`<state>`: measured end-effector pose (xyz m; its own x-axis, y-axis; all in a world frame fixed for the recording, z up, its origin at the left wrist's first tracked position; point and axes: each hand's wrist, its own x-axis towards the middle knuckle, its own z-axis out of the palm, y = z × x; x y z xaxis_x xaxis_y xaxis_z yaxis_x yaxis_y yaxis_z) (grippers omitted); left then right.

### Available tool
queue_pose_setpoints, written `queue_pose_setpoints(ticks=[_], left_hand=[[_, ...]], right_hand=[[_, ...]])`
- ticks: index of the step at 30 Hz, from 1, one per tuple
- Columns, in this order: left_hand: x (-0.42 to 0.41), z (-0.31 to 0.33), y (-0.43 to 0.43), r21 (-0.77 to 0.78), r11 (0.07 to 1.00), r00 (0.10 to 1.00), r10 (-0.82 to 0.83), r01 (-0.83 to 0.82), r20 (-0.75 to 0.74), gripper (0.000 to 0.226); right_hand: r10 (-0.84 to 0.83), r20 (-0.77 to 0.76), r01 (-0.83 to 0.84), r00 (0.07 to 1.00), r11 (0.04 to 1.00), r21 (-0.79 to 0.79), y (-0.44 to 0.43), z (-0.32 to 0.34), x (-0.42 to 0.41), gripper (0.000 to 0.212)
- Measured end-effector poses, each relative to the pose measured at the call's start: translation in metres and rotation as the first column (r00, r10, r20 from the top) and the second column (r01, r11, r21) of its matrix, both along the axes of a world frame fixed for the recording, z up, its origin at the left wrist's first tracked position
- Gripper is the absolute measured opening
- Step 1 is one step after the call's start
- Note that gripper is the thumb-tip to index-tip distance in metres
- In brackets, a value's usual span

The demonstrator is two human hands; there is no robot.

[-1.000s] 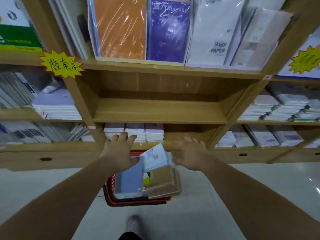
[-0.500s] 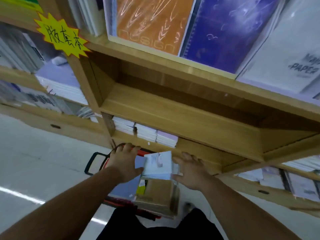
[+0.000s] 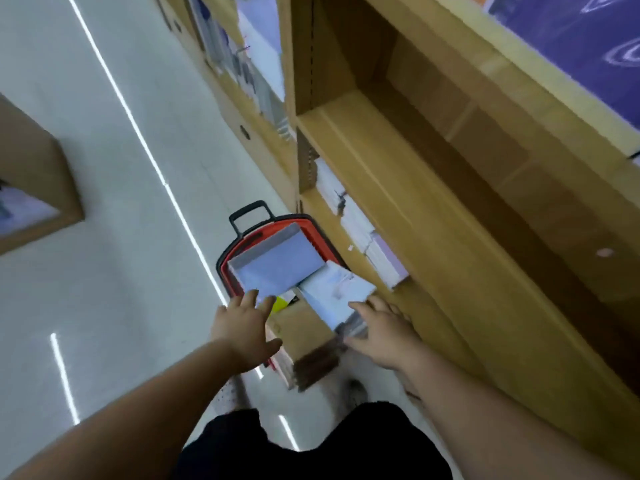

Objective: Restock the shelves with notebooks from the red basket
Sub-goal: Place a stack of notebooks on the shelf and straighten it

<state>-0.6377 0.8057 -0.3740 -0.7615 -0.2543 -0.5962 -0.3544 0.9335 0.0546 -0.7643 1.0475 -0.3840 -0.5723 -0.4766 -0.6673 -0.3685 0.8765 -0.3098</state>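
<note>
The red basket (image 3: 238, 244) stands on the floor against the shelf unit, filled with notebooks. A lavender stack (image 3: 280, 268) lies at its far end and brown kraft notebooks (image 3: 304, 337) at the near end. A pale, wrapped notebook pack (image 3: 332, 296) lies tilted on top. My right hand (image 3: 384, 337) holds the pack's near end, fingers above and thumb below. My left hand (image 3: 242, 330) hovers over the basket's left side with fingers spread, holding nothing. A bare wooden shelf (image 3: 433, 202) runs just right of the basket.
White and lilac notebook stacks (image 3: 384, 261) fill the lowest shelf beside the basket. The basket's black handle (image 3: 249, 211) sticks out at the far end. Another wooden display (image 3: 34, 188) stands across the aisle on the left. Purple covers (image 3: 588, 39) sit on the shelf above.
The view has swung sharply down and to the left along the aisle. My left hand has come off the pale pack, which my right hand alone now holds.
</note>
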Motion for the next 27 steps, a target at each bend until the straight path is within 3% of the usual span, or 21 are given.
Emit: queue_pose_setpoints(ticks=[6, 14, 19, 22, 27], left_hand=[[0.083, -0.030, 0.004, 0.067, 0.974, 0.975, 0.218, -0.216, -0.029, 0.086], [0.126, -0.135, 0.011, 0.248, 0.915, 0.945, 0.327, -0.317, 0.001, 0.086], [0.115, -0.200, 0.023, 0.362, 0.836, 0.866, 0.484, -0.413, -0.129, 0.082], [0.103, -0.237, 0.034, 0.438, 0.775, 0.801, 0.571, -0.455, -0.179, 0.082], [0.081, -0.279, 0.059, 0.609, 0.558, 0.591, 0.787, -0.563, -0.175, 0.098]], right_hand=[[0.097, 0.078, -0.099, 0.992, 0.995, 0.021, -0.012, -0.038, 0.046, 0.077], [0.046, 0.076, -0.045, 0.996, 0.999, -0.010, -0.029, -0.129, 0.101, 0.071], [0.092, -0.003, -0.092, 0.996, 0.988, -0.124, -0.039, -0.202, 0.090, 0.068], [0.033, -0.019, -0.036, 0.999, 0.968, -0.247, -0.039, -0.240, 0.076, 0.065], [-0.008, -0.048, -0.010, 0.999, 0.931, -0.366, -0.034, -0.283, 0.063, 0.069]])
